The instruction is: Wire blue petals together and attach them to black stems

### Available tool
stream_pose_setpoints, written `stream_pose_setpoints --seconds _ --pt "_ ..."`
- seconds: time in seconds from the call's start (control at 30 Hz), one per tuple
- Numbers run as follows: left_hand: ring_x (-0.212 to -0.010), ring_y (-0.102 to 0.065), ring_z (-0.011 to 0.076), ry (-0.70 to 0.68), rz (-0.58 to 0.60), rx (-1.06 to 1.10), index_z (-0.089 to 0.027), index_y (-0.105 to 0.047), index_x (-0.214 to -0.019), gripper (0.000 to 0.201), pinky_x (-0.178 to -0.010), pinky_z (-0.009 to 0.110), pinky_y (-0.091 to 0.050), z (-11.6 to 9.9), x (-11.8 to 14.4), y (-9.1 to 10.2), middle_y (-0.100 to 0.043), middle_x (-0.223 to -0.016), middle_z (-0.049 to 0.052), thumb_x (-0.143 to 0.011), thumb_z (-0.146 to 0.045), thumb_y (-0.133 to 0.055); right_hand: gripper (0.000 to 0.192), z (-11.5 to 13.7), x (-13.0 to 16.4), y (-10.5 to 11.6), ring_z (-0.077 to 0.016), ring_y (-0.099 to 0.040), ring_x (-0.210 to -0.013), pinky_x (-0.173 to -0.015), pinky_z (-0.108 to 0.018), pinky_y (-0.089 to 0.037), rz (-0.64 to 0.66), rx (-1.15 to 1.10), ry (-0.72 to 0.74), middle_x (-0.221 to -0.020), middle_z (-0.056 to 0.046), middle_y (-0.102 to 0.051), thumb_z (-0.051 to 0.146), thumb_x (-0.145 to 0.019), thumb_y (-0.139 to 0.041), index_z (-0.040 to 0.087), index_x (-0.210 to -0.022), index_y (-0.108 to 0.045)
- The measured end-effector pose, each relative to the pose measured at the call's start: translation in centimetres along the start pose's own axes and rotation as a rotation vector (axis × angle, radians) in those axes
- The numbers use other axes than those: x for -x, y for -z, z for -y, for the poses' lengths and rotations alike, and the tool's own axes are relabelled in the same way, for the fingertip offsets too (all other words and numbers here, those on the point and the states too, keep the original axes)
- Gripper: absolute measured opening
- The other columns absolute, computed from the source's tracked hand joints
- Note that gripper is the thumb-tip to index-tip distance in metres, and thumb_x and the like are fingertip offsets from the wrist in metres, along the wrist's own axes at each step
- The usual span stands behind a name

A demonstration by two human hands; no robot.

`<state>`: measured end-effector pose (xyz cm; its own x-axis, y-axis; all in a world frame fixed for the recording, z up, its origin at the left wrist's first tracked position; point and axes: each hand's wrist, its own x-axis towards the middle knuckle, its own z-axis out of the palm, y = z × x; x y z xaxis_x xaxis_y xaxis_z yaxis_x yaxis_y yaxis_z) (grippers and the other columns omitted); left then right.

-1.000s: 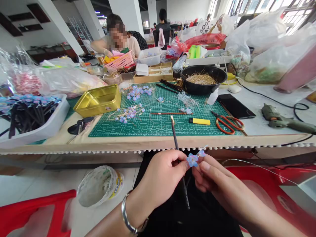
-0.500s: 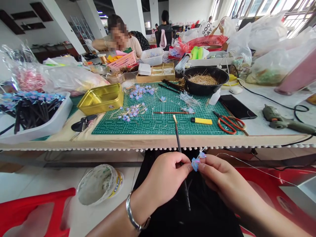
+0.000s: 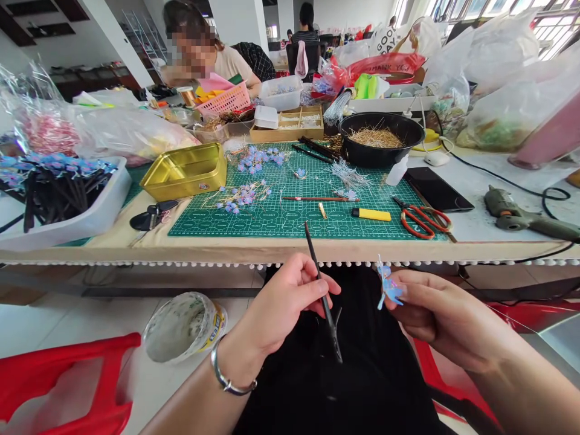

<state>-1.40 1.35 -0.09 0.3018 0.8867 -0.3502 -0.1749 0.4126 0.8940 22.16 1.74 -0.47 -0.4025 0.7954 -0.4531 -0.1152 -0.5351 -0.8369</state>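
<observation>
My left hand point(image 3: 287, 302) pinches a slim black stick point(image 3: 332, 333) between thumb and fingers over my lap. The stick slants, with a small side twig near its lower end. My right hand point(image 3: 446, 317) is closed on a small cluster of blue flowers point(image 3: 391, 289) with pink centres and a pale stem. A thin wire point(image 3: 512, 318) trails off behind the right hand. Stick and flowers are held apart. On the green cutting mat point(image 3: 281, 226) ahead lie loose blue flowers on wires point(image 3: 244, 196), a brown stick point(image 3: 312, 199) and a small gold piece point(image 3: 322, 210).
A yellow lighter point(image 3: 371, 214), red-handled scissors point(image 3: 423, 220), a phone point(image 3: 438, 188) and a glue gun point(image 3: 516, 208) lie on the right. Left are a gold tin point(image 3: 181, 190) and a white tray point(image 3: 106, 211) of flowered black sticks. A bucket point(image 3: 174, 332) stands on the floor; a person point(image 3: 231, 63) sits opposite.
My hands have moved apart: the right hand carries the flowers rightward, away from the stick. My left hand has shifted left and up, and its fingers have loosened around the stick.
</observation>
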Motion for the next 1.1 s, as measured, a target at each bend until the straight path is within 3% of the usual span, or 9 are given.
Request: stream_pose_setpoints --seconds 0.07,0.17,0.27,0.4,0.63,0.87,1.1 --pt "-0.067 -0.061 0.0097 0.026 0.004 0.102 -0.020 -0.036 -0.077 0.027 -0.065 0.024 -0.047 0.1 0.0 0.0 -0.072 -0.086 0.002 -0.086 -0.013 -0.060 0.033 0.4 0.7 0.2 -0.0058 -0.011 -0.047 -0.040 -0.021 -0.007 -0.030 -0.011 0.001 -0.052 0.009 -0.021 0.048 -0.072 -0.078 0.017 -0.067 -0.067" --pt "-0.066 -0.063 0.0091 0.052 0.043 0.192 -0.019 -0.040 -0.086 0.022 -0.065 0.024 -0.049 0.4 -0.1 -0.1 -0.073 -0.089 0.003 -0.087 -0.013 -0.061 0.033 0.8 2.0 -0.5 -0.0059 -0.015 -0.045 -0.040 -0.023 -0.007 -0.054 -0.001 -0.025 -0.051 0.006 -0.030 0.049 -0.067 -0.082 0.018 -0.065 -0.069" --pt "-0.066 -0.063 0.0089 0.061 0.088 0.236 -0.018 -0.044 -0.097 0.023 -0.064 0.023 -0.050 0.6 -0.1 -0.4 -0.073 -0.093 0.004 -0.086 -0.014 -0.064 0.033 0.3 2.5 -1.9 -0.0058 -0.022 -0.046 -0.042 -0.023 -0.010 0.056 0.049 -0.127 -0.056 0.003 -0.043 0.049 -0.068 -0.082 0.018 -0.069 -0.070" --pt "-0.067 -0.065 0.0088 0.078 0.132 0.278 -0.015 -0.051 -0.100 0.021 -0.064 0.022 -0.050 0.8 0.1 -0.7 -0.072 -0.094 0.005 -0.086 -0.013 -0.066 0.035 -1.0 1.8 -2.8 -0.0048 -0.022 -0.045 -0.042 -0.022 -0.010 0.191 0.089 -0.215 -0.053 0.005 -0.039 0.050 -0.075 -0.076 0.016 -0.071 -0.068" --pt "-0.062 -0.061 0.0085 0.048 0.049 0.230 -0.014 -0.057 -0.107 0.025 -0.060 0.021 -0.050 1.0 0.7 -0.6 -0.068 -0.077 0.000 -0.085 -0.018 -0.067 0.033 -1.6 0.9 -1.9 -0.0059 -0.016 -0.048 -0.041 -0.021 -0.011 -0.083 0.015 0.058 -0.054 0.007 -0.032 0.049 -0.076 -0.076 0.018 -0.071 -0.066" --pt "-0.066 -0.062 0.0098 -0.037 0.023 0.028 -0.015 -0.059 -0.098 0.028 -0.068 0.024 -0.051 1.6 0.3 -2.7 -0.068 -0.078 -0.001 -0.076 -0.016 -0.076 0.038 -2.9 0.1 -3.4 -0.0078 -0.018 -0.050 -0.044 -0.023 -0.013 -0.246 0.091 0.139 -0.052 0.007 -0.032 0.054 -0.078 -0.072 0.018 -0.070 -0.062" --pt "-0.064 -0.061 0.0114 -0.030 -0.029 -0.113 -0.016 -0.056 -0.093 0.022 -0.064 0.025 -0.048 2.1 -0.5 -2.9 -0.065 -0.071 -0.001 -0.077 -0.013 -0.071 0.032 -3.1 0.2 -2.9 -0.0085 -0.022 -0.053 -0.045 -0.022 -0.015 -0.194 0.117 0.133 -0.060 0.006 -0.038 0.051 -0.081 -0.072 0.020 -0.078 -0.063"
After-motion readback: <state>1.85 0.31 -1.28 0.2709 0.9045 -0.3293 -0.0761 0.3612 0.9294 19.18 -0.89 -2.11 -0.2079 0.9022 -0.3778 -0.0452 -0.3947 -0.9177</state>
